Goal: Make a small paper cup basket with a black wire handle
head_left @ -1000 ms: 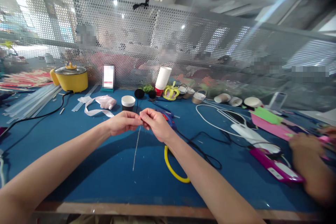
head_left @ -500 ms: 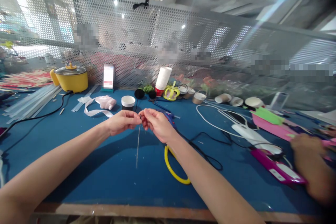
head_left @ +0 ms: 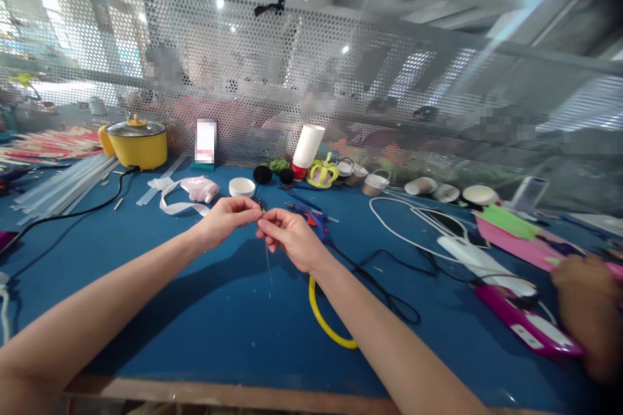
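My left hand (head_left: 232, 217) and my right hand (head_left: 291, 237) meet over the middle of the blue table, thumb and fingers of each pinched together. Between the fingertips is a thin strand (head_left: 268, 264), its loose end hanging below; its kind is too fine to make out. A white-rimmed paper cup (head_left: 242, 189) stands just behind my left hand. Past my right hand lies a blue and red glue gun (head_left: 317, 224), partly hidden. A curved yellow tube (head_left: 325, 323) rests under my right forearm.
A yellow electric pot (head_left: 141, 148), clear strips (head_left: 63, 188) and a pale pink ribbon (head_left: 182, 209) are on the left. Paper cups (head_left: 308, 146) and a yellow crown (head_left: 323, 175) line the mesh panel. Right: cords, a purple power strip (head_left: 525, 321), another person's blurred hand (head_left: 586, 298).
My fingertips have shifted slightly, the right hand now a little lower, in front of the left fingertips. The hanging strand leans differently. The whole view has moved slightly.
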Available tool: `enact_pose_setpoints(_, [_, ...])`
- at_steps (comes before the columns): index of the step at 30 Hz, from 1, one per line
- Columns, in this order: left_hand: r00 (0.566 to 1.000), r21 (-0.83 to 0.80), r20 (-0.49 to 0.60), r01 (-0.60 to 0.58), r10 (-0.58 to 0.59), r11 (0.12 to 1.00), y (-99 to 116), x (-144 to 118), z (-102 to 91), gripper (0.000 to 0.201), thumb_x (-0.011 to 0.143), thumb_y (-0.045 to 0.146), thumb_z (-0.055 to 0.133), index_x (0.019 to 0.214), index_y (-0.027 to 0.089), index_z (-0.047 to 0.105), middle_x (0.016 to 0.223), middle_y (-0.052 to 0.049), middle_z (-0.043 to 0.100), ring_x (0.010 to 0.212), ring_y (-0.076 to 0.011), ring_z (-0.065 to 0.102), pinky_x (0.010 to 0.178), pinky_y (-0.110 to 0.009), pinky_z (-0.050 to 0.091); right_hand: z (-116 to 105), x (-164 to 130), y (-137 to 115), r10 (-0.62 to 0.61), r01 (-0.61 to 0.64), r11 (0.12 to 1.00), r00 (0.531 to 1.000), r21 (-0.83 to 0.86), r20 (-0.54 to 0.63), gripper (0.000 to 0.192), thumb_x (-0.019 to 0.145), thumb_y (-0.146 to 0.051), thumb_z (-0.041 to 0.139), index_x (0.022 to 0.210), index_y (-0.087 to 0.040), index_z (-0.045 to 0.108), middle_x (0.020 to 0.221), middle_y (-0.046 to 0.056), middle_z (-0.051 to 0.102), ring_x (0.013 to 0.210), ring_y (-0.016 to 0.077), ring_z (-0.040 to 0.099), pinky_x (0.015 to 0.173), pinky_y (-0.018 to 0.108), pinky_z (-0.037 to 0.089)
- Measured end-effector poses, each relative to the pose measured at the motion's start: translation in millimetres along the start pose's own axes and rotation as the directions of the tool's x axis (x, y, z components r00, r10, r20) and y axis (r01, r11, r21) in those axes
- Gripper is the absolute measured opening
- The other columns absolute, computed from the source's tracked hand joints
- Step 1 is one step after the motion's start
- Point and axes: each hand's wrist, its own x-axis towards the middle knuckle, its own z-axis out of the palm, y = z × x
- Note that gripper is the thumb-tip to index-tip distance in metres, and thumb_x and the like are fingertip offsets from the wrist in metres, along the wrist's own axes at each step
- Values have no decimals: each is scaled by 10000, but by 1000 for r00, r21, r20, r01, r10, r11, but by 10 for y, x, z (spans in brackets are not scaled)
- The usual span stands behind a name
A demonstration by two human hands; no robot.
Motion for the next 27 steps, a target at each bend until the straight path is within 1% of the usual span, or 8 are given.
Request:
enact_pose_setpoints(2, [1000, 3, -12, -10, 10, 1000, 1, 1, 4, 145, 632, 235, 680, 649, 115, 600, 611, 20, 556, 555, -59, 440, 556, -225, 313, 2, -12, 9, -15, 14, 1000, 1000, -13, -21, 237, 629, -331, 694, 703, -151, 557, 567, -25, 596, 432, 47, 457, 398, 185, 368])
enact_pose_setpoints(6, [997, -12, -74, -38, 37, 999, -10, -6, 40, 129, 632, 222, 672, 653, 119, 598, 643, 11, 577, 611, -76, 486, 609, -230, 348, 24, -39, 3, -25, 25, 1000, 998, -6, -50, 215, 632, -315, 690, 711, -154, 571, 572, -22, 602, 434, 49, 458, 402, 188, 383])
enact_pose_setpoints(10, [991, 14, -128, -34, 36, 999, -9, -27, 83, 124, 625, 217, 669, 642, 120, 593, 623, 16, 568, 590, -74, 478, 591, -227, 352, 57, -58, -11, -30, 31, 999, 997, 15, -73, 210, 625, -307, 693, 709, -153, 576, 572, -23, 603, 430, 46, 460, 408, 188, 389])
enact_pose_setpoints(13, [988, 38, -147, -40, 45, 998, 8, -48, 104, 122, 626, 220, 666, 638, 121, 596, 611, 17, 567, 580, -74, 481, 579, -224, 359, 69, -64, -8, -32, 33, 999, 995, 18, -89, 214, 619, -310, 694, 704, -153, 576, 570, -24, 602, 425, 46, 460, 412, 193, 395])
enact_pose_setpoints(18, [990, 49, -136, -38, 44, 998, 33, -73, 135, 135, 606, 217, 682, 668, 124, 607, 628, 6, 597, 586, -86, 522, 592, -234, 399, 72, -72, 18, -65, 58, 997, 989, -58, -129, 208, 637, -318, 678, 720, -151, 586, 587, -17, 601, 451, 61, 485, 426, 208, 422])
enact_pose_setpoints(22, [987, 52, -161, -14, 22, 999, 36, -76, 147, 145, 593, 222, 695, 621, 125, 591, 579, 11, 583, 537, -86, 516, 548, -237, 394, 81, -87, 10, -95, 76, 988, 986, -135, -140, 216, 651, -330, 668, 737, -151, 583, 609, -12, 600, 483, 71, 505, 448, 216, 442])
enact_pose_setpoints(24, [991, 18, -131, -8, 10, 1000, 43, -74, 137, 150, 603, 229, 692, 599, 125, 583, 561, 17, 569, 520, -79, 503, 537, -234, 384, 78, -94, -10, -90, 75, 987, 990, -139, -105, 217, 660, -337, 662, 732, -152, 574, 622, -11, 599, 488, 69, 504, 452, 214, 441])
enact_pose_setpoints(27, [999, -76, -34, 15, -18, 997, 59, -73, 107, 165, 617, 245, 690, 595, 126, 578, 550, 20, 558, 517, -76, 497, 539, -234, 371, 60, -99, -39, -69, 69, 994, 998, -89, -5, 218, 678, -351, 648, 742, -157, 572, 659, -12, 595, 494, 63, 498, 433, 199, 412])
